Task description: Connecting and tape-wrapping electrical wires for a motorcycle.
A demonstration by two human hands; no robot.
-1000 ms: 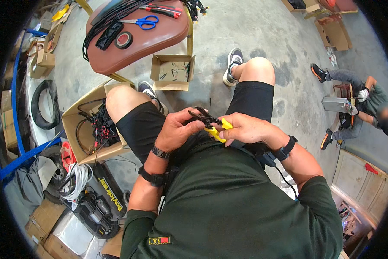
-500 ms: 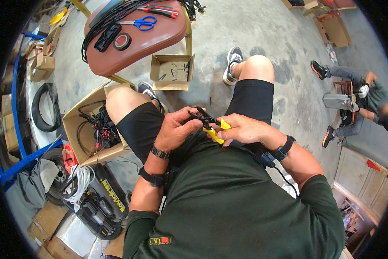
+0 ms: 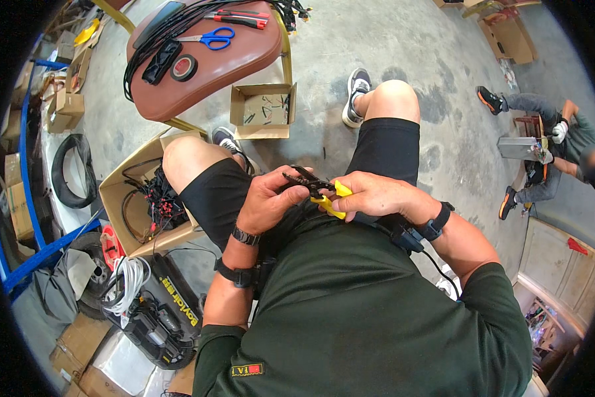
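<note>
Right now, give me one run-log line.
right hand: holds yellow-handled pliers; left hand: at plier jaws; brown seat: scissors, tape roll

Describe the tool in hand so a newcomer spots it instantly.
Start at the dark green shirt filling the lower centre. Just above it, the right hand holds pliers, the left hand at their dark jaws. Bright yellow handles set them apart from the blue-handled scissors on the brown seat.
</note>
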